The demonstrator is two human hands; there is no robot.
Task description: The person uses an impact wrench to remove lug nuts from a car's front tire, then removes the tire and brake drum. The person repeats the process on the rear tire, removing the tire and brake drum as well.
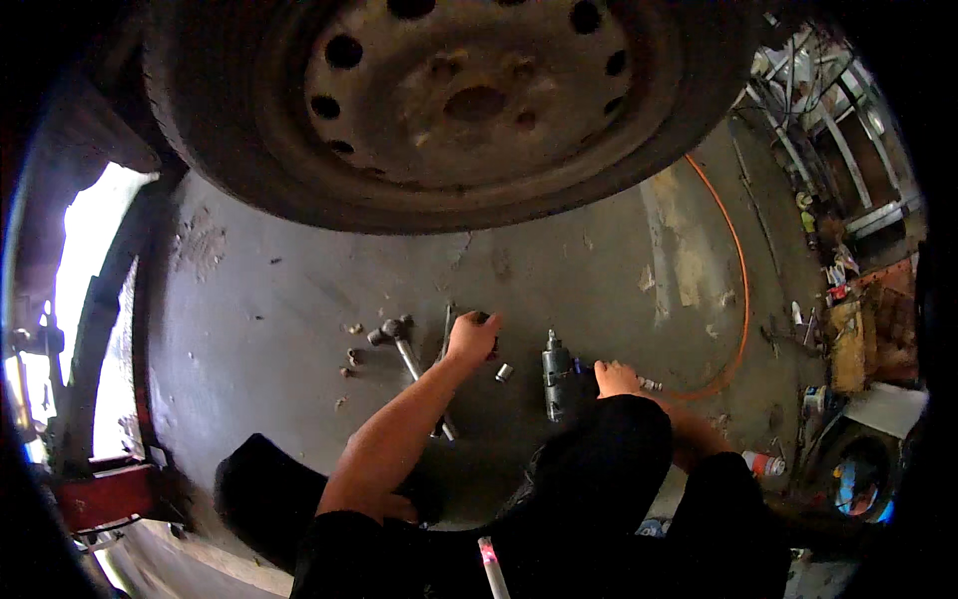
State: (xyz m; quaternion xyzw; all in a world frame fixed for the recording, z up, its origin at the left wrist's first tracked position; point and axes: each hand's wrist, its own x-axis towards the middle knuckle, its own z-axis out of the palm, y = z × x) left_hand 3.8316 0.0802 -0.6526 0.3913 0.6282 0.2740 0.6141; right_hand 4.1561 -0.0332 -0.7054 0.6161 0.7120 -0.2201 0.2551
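My left hand [474, 339] is closed above the floor, its fingers curled by a small dark thing [481, 317] that I cannot make out. Beside it lies a short silver socket [504, 372]. My right hand [617, 379] is wrapped round the handle of an air impact wrench [555, 377], whose grey body lies on the floor pointing away from me. A hammer [407, 355] with a dark head and pale handle rests left of my left hand. A thin metal bar [446, 324] is partly hidden behind my left forearm. Several small nuts [350, 356] lie left of the hammer.
A large wheel [399, 190] overhangs the floor ahead. An orange air hose [743, 270] curves along the right. Metal frames and clutter [848, 150] line the right side. A red metal base [105, 499] stands at left. A lit cigarette [490, 567] juts up at the lower edge.
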